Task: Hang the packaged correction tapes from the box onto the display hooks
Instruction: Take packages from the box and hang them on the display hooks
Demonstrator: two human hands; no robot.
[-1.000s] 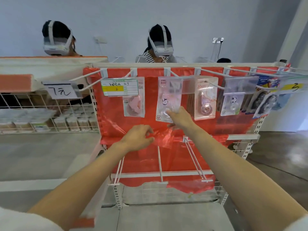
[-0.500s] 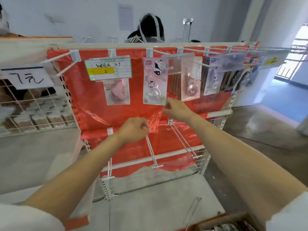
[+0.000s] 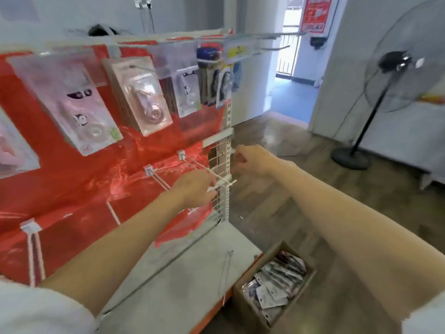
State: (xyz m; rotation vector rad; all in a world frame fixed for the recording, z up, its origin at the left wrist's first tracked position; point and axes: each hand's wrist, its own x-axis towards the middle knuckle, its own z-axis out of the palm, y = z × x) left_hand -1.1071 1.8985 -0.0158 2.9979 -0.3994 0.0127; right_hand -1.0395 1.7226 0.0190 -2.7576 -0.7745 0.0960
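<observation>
some packs hang at 11 o'clock, the box point(image 3: 277, 283) at 5 o'clock is full, left hand point(image 3: 195, 188) grasping an empty hook point(image 3: 204, 168), right hand point(image 3: 252, 160) loosely curled, holding nothing.

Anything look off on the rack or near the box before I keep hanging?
Yes: a loose wire hook lies on the rack's white base shelf instead of on the rail. The red plastic backing is crumpled and hangs ragged at its lower edge. The box on the floor looks fine.
</observation>
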